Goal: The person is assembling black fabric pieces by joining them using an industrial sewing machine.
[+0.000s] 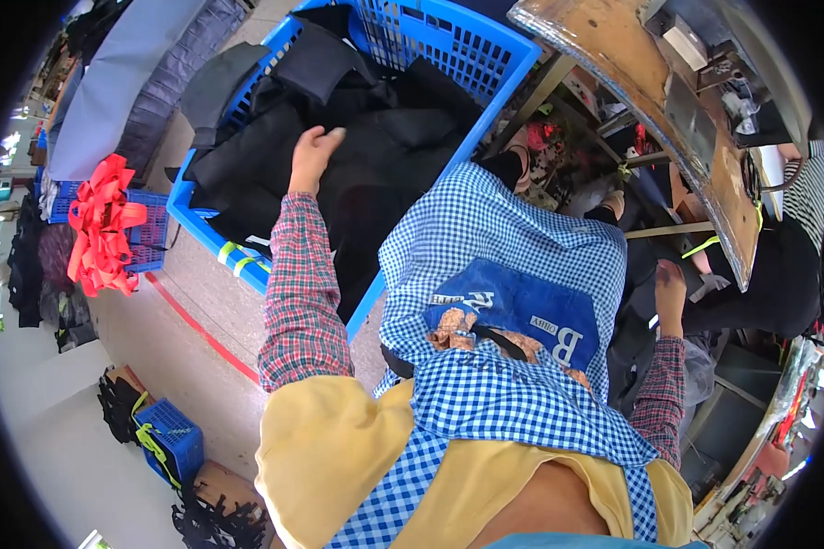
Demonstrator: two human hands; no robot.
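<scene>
My left hand (315, 159) is over a large blue plastic crate (186, 212) heaped with black fabric pieces (375, 146). Its thumb and fingers are apart, with nothing visible between them. Whether the fingertips touch the cloth is hard to see. On the other side of my lap, my right hand (670, 291) hangs low beside dark material below the table. Its fingers are partly hidden and blend into shadow, so I cannot see a hold. A blue checked apron (504, 229) covers my lap between both arms.
A worn wooden worktable (613, 64) with machine parts stands at the upper right, near another person's dark-clothed legs (769, 293). Red straps (105, 224) hang over a blue basket (148, 233) at left. A smaller blue crate (176, 439) stands at lower left. Red tape (201, 329) marks the floor.
</scene>
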